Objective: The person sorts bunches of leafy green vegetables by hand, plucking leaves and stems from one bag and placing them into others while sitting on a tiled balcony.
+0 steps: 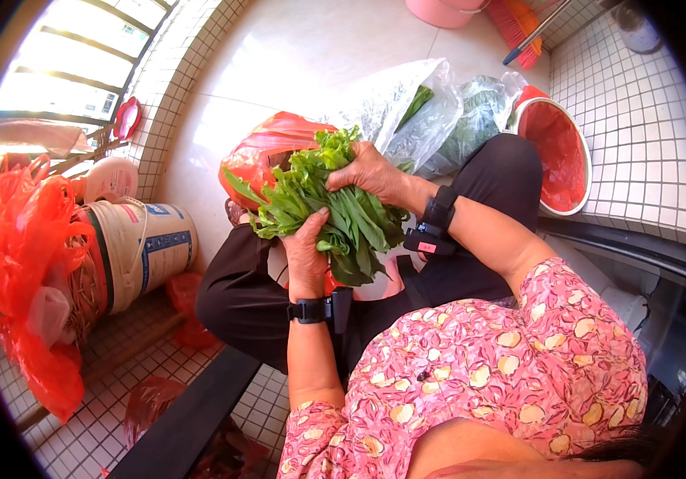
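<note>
Both of my hands hold one bunch of leafy greens (349,215) above my lap. My left hand (307,251) grips it from the near side, thumb over the stems. From the right, my right hand (373,173) closes on it near the frilly light-green leaves; dark broad leaves hang down towards me. An orange-red plastic bag (265,149) stands on the floor just beyond the bunch. Behind my right hand lie a clear plastic bag (403,108) with greens inside and another clear bag of greens (478,114). Something pink and white under the bunch is mostly hidden.
A bin lined with a red bag (552,155) is at the right by the tiled wall. On the left are a white plastic bucket (163,239) on its side and hanging red plastic bags (25,263). A pink bucket (439,12) and a broom (514,30) are at the far side.
</note>
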`<act>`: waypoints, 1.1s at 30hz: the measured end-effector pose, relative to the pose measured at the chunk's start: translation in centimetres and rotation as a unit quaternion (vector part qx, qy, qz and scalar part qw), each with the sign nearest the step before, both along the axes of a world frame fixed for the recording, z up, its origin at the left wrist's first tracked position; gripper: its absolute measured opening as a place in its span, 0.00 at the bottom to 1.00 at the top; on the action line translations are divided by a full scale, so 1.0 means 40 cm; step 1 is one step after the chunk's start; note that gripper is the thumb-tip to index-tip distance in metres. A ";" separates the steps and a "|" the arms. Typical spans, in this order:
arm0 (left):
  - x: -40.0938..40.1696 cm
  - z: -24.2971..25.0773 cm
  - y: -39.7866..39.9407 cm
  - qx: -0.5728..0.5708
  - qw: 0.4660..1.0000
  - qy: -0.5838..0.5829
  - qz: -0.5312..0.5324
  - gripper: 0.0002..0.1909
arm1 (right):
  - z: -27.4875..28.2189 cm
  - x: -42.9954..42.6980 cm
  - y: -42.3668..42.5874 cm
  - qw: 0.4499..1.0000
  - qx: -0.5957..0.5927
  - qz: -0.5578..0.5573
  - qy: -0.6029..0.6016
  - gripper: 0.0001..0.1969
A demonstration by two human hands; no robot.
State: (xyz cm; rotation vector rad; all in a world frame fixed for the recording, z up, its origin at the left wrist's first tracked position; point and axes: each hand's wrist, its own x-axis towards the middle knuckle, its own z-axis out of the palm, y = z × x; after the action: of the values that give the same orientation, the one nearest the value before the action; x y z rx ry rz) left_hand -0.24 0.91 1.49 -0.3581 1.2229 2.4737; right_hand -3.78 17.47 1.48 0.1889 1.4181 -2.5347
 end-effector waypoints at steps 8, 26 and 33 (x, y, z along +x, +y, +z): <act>0.006 -0.001 0.011 -0.047 0.999 0.020 0.000 0.30 | 0.038 0.010 -0.006 0.998 0.054 0.013 0.018 0.19; -0.001 0.028 0.007 0.019 0.998 -0.009 0.051 0.36 | 0.035 -0.002 0.008 0.999 -0.040 0.009 -0.003 0.20; -0.001 0.014 0.003 -0.018 1.000 -0.009 -0.005 0.37 | 0.035 0.002 0.008 0.999 -0.050 0.007 -0.002 0.19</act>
State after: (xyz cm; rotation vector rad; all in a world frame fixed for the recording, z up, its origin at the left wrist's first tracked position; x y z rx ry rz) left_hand -0.29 1.03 2.06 -0.3835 1.2609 2.4368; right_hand -3.72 17.77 2.87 0.1655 1.2823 -2.5850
